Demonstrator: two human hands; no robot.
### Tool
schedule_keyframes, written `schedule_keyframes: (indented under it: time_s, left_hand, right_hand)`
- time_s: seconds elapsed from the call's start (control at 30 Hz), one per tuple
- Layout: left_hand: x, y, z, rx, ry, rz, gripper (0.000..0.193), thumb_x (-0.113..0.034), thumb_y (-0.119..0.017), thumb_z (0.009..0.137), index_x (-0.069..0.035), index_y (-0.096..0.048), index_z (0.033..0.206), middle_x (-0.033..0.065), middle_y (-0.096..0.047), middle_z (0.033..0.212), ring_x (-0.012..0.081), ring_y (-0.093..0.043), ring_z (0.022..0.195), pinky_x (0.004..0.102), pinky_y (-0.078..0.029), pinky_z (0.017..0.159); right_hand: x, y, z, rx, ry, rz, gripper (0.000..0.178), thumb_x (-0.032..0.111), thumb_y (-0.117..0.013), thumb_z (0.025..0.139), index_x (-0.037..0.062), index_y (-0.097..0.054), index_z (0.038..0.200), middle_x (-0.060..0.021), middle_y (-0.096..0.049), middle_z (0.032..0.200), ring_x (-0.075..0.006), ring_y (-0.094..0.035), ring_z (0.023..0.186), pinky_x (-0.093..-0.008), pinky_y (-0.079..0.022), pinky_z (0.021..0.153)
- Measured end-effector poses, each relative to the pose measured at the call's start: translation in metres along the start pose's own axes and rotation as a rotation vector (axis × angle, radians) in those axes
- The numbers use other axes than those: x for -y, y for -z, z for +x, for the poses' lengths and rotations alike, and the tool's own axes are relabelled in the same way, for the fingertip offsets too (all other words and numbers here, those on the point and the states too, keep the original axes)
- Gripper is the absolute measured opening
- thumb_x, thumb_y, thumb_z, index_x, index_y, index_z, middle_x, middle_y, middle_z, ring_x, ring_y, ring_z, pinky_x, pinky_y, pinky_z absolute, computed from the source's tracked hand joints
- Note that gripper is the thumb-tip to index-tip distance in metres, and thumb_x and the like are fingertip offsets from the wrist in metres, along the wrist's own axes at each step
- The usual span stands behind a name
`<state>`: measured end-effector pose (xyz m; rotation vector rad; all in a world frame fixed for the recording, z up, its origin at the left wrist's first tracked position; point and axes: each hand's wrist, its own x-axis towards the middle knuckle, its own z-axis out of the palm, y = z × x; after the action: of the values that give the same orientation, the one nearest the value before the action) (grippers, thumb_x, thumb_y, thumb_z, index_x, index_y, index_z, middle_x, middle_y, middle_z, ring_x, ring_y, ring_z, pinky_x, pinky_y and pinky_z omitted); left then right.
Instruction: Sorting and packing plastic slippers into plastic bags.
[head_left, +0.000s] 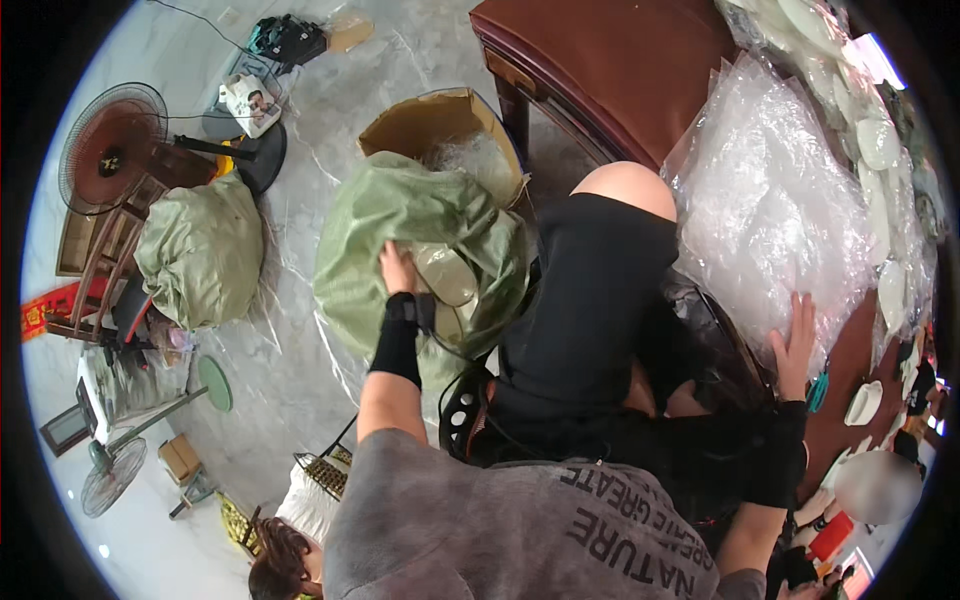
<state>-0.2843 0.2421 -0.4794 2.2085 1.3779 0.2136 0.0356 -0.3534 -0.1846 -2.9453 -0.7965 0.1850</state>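
On the floor to the left stands a green woven sack (pixel 355 225) with its mouth open. Smooth cream rounded pieces (pixel 446 274) show inside it; I cannot tell their exact kind. At the left side of that mouth, my left hand (pixel 397 268) is closed on the sack's fabric, its fingertips partly hidden in the folds. My right hand (pixel 795 348) lies with fingers spread at the near edge of a heap of clear plastic bags (pixel 765 190), touching the film and holding nothing. Dark bands cover both my wrists.
An open cardboard box (pixel 405 120) with clear plastic inside stands behind the sack. The brown table (pixel 610 60) rises at the far side. Wrapped cream pieces (pixel 875 145) line the right. Another full sack (pixel 200 250) and a standing fan (pixel 112 150) are left. A person (pixel 290 560) is at the lower left.
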Motion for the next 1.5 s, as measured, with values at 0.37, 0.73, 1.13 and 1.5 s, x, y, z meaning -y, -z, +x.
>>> schedule_keyframes:
  time_s: [0.37,0.73,1.13,1.5]
  left_hand:
    - [0.054,-0.017,0.009,0.408,0.636,-0.607,0.054,-0.035,-0.073,0.078,0.005,-0.056,0.109,0.0246,-0.066,0.095,0.0396,-0.066,0.085,0.0451,-0.053,0.077]
    - [-0.053,-0.050,-0.111,0.233,0.739,0.088,0.128,-0.044,-0.084,0.063,-0.007,0.002,0.150,0.0262,-0.001,0.154,0.0401,-0.007,0.144,0.0488,-0.024,0.113]
    - [-0.048,-0.043,-0.069,0.044,0.463,0.119,0.079,-0.028,-0.063,0.085,-0.008,-0.021,0.148,0.0259,-0.043,0.137,0.0441,-0.054,0.113,0.0494,-0.047,0.090]
    - [0.030,0.048,-0.069,-0.110,0.200,0.151,0.028,-0.010,-0.053,0.090,-0.002,-0.063,0.114,0.0181,-0.069,0.103,0.0300,-0.066,0.097,0.0384,-0.049,0.087]
  right_hand:
    - [0.019,-0.019,0.017,-0.022,0.075,0.026,0.070,0.045,-0.050,0.091,0.0136,-0.029,0.150,-0.0143,-0.021,0.156,-0.0343,-0.015,0.144,-0.0469,-0.011,0.115]
    - [0.020,-0.004,0.010,-0.032,0.020,0.063,0.068,0.040,-0.054,0.090,0.0134,-0.032,0.148,-0.0148,-0.022,0.156,-0.0347,-0.016,0.144,-0.0451,-0.012,0.115]
    - [0.019,-0.009,0.009,-0.061,0.016,0.078,0.068,0.047,-0.051,0.090,0.0148,-0.034,0.147,-0.0124,-0.023,0.156,-0.0342,-0.017,0.144,-0.0459,-0.012,0.115]
    - [0.010,-0.026,0.011,-0.182,0.021,0.086,0.063,0.047,-0.052,0.090,0.0239,-0.036,0.146,-0.0077,-0.024,0.156,-0.0327,-0.019,0.143,-0.0517,-0.011,0.114]
